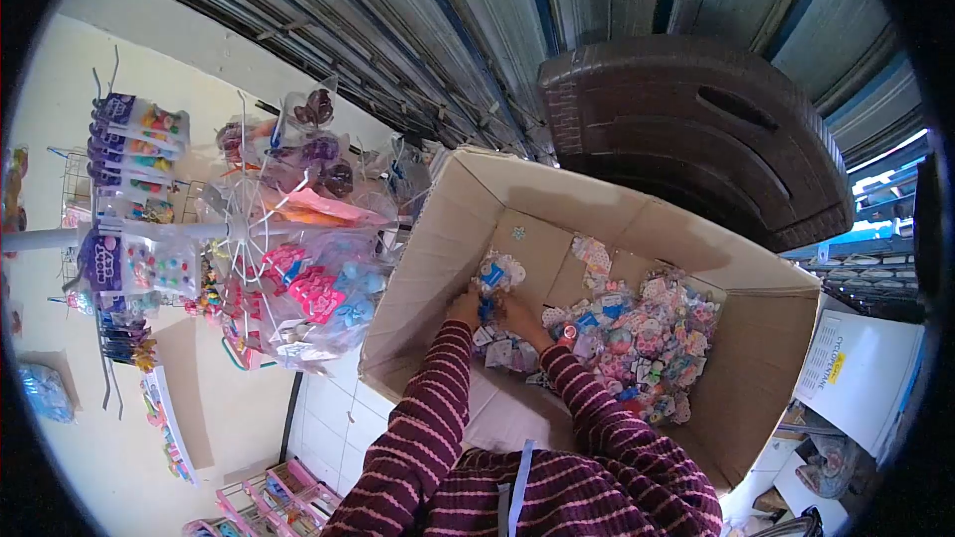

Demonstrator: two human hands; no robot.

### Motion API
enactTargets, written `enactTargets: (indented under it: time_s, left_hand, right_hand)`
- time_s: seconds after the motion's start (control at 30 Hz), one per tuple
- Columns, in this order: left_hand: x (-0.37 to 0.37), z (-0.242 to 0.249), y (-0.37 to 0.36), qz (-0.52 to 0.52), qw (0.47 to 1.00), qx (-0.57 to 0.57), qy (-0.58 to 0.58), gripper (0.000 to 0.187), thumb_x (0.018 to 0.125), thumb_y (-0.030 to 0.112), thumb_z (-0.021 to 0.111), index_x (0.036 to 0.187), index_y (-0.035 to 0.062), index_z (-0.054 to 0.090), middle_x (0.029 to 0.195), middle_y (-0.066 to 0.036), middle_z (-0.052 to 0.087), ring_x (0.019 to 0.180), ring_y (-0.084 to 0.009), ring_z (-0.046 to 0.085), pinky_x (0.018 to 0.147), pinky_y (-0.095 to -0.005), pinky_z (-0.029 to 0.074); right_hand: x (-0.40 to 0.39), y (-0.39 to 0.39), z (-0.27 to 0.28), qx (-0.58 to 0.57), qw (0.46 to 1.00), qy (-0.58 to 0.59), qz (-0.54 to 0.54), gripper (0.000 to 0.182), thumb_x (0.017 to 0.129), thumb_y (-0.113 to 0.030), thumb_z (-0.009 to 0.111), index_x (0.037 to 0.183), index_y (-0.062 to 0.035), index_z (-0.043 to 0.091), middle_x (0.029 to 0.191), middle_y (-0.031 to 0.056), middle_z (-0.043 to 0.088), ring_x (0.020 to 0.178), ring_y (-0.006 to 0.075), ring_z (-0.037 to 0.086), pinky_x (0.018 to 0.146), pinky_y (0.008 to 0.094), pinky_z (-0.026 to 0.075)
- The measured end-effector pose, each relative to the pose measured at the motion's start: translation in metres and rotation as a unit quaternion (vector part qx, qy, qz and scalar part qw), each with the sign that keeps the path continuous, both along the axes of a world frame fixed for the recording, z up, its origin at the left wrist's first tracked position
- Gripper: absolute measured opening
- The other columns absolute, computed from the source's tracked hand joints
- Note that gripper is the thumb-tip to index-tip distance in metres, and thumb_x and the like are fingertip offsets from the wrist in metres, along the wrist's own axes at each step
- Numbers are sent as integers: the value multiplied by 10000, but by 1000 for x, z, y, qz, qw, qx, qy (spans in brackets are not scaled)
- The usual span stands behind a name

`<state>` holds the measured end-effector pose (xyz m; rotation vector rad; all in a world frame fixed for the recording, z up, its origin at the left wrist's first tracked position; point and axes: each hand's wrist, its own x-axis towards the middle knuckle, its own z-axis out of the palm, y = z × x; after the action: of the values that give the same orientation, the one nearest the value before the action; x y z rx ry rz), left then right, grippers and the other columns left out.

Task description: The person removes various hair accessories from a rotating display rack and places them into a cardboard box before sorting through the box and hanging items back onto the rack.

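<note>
Inside a large open cardboard box (468, 171), my left hand (464, 306) and my right hand (523, 320) are close together near the box's left side. Between them is a small clear packet (496, 271) with white and blue showing, and the fingers of both hands close on its lower part. What exactly is in the packet is too small to tell. Beside my right hand lies a heap of similar small colourful packets (637, 323), mostly pink, white and blue. A few more white packets (509, 353) lie under my hands. A red-faced watch (569, 332) is on my right wrist.
A brown plastic chair back (686, 129) stands just behind the box. To the left, a rotating wire display rack (244, 231) carries hanging bagged goods. A white carton (863, 378) is at the right. Pink-edged racks (284, 497) stand at the lower left, on white floor tiles.
</note>
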<state>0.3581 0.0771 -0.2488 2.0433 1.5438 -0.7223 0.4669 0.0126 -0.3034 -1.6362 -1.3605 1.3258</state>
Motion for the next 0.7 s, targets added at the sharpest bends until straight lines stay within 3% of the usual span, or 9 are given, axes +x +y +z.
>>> enactTargets:
  time_s: [0.03,0.13,0.27,0.37,0.47,0.53,0.6,0.67,0.7]
  left_hand:
    - [-1,2,-1,-9,1000,18,-10,372,706,29,491,1062,25,381,897,-208,542,840,-340,535,715,-409,437]
    - [-1,11,11,-93,994,-46,14,272,687,30,507,958,7,492,887,-194,551,829,-323,543,711,-412,437]
    - [-5,-7,36,-96,994,-10,-45,203,646,52,557,844,7,558,846,-184,564,811,-310,550,710,-394,439]
    - [23,46,59,-157,980,17,-121,306,587,104,636,868,16,555,791,-181,573,757,-297,568,677,-375,451]
    - [42,122,61,-129,981,-43,-137,412,556,150,685,904,4,518,761,-159,572,702,-272,572,651,-344,450]
    - [41,163,48,-34,920,73,-383,570,559,215,704,1021,5,445,714,-122,566,618,-250,558,612,-321,443]
    - [37,206,24,62,840,106,-529,675,570,257,703,1117,23,382,832,-73,522,708,-173,501,651,-299,404]
    - [27,226,-2,17,769,303,-563,783,603,270,685,1207,21,253,1100,-114,420,923,-207,455,777,-334,370]
    - [21,235,-16,18,762,312,-567,783,603,270,685,1207,21,253,1100,-114,420,923,-207,455,777,-334,370]
  right_hand:
    - [-2,1,-5,-24,996,28,76,442,677,-194,554,1050,-1,416,967,210,509,877,350,500,747,403,401]
    - [-13,-8,-18,100,988,113,41,512,658,-162,580,1109,-5,395,903,168,546,791,272,537,702,344,411]
    - [-2,-5,-4,55,988,144,30,484,674,-164,586,1105,-18,421,853,120,562,751,200,520,665,313,412]
    - [26,5,61,69,992,102,-36,384,675,-147,595,1023,-20,493,764,67,558,675,135,493,607,262,409]
    - [52,14,101,107,975,190,-48,279,674,-122,602,924,-17,538,719,15,549,602,87,479,549,223,403]
    - [67,9,164,108,964,220,-108,208,674,-107,610,851,-17,549,668,-21,530,536,44,459,487,193,384]
    - [74,8,207,130,959,220,-122,216,675,-105,612,859,-14,547,680,-5,555,550,49,483,501,203,398]
    - [69,2,245,152,954,223,-130,224,675,-104,613,867,-11,545,692,11,579,563,54,507,514,212,412]
    - [59,-2,262,211,953,142,-164,214,684,-114,609,858,-7,543,689,34,584,566,72,528,515,215,415]
